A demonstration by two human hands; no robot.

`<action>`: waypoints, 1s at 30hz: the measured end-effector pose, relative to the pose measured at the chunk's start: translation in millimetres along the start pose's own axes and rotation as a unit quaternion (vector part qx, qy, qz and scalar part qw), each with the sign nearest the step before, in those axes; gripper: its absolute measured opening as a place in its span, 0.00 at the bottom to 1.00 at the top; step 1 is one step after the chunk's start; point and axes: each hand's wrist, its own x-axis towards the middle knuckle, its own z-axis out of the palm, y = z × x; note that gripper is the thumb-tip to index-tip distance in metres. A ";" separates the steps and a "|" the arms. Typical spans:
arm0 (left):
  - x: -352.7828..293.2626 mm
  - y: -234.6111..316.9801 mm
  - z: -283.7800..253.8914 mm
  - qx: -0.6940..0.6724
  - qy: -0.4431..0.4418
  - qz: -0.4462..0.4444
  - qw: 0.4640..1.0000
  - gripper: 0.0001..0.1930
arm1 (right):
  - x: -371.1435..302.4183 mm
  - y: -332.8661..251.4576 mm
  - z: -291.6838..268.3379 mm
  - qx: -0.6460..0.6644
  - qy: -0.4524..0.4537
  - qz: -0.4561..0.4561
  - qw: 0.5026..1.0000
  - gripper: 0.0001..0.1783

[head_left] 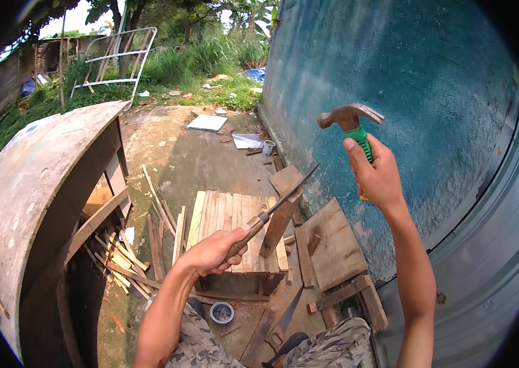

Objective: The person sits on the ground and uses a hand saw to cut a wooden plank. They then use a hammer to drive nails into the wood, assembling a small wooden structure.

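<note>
My left hand (217, 248) is closed round the wooden handle of a long, narrow, dark-bladed knife (290, 191). Its blade points up and away to the right, above a low stool-like piece of wooden slats (225, 214). Raised at the right, in front of the blue wall, my right hand (379, 175) grips a claw hammer (348, 115) by its green handle. The hammer's rusty head stands above my fist, clear of the wood. An upright wooden block (281, 224) stands at the slatted piece's right side, partly behind the blade.
A handsaw (285, 319) and a small tub of nails (222, 313) lie by my legs. Boards (332, 245) lean along the blue wall (394, 67). At the left stand a large weathered tabletop (44, 159) and loose wood strips (121, 264). A metal frame (112, 58) stands farther back.
</note>
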 end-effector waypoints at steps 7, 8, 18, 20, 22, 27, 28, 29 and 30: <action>0.0 -1.2 2.0 -0.018 0.023 -0.008 1.000 0.30 | -17.9 3.6 27.8 -0.178 -0.189 0.112 0.959 0.26; -0.9 -0.9 1.0 -0.015 0.034 -0.013 0.999 0.30 | -15.4 4.7 21.9 -0.161 -0.203 0.186 0.948 0.26; 0.5 -6.3 11.5 0.035 -0.001 -0.004 0.999 0.31 | -20.9 6.9 25.9 -0.144 -0.086 -0.082 0.982 0.24; -0.6 -5.9 13.3 0.026 -0.003 -0.005 1.000 0.31 | -21.0 1.6 18.6 -0.223 -0.190 0.022 0.956 0.23; 0.4 -5.7 14.0 0.019 -0.002 0.001 1.000 0.32 | -14.0 -5.2 -3.5 -0.074 -0.089 0.069 0.991 0.23; 0.6 -8.7 14.3 0.021 0.004 -0.011 1.000 0.32 | -15.6 -16.7 -4.8 0.036 0.073 -0.018 0.996 0.22; 1.1 -9.3 14.2 0.024 -0.003 -0.008 1.000 0.32 | -20.1 -16.0 7.1 -0.021 0.054 -0.069 0.996 0.22; 0.7 -10.6 14.9 0.025 -0.008 -0.009 1.000 0.32 | -23.4 -14.0 14.2 -0.090 0.012 -0.079 0.993 0.22; 0.5 -12.1 16.2 0.024 -0.007 -0.010 1.000 0.32 | -24.5 -11.0 15.3 -0.118 -0.055 -0.044 0.991 0.23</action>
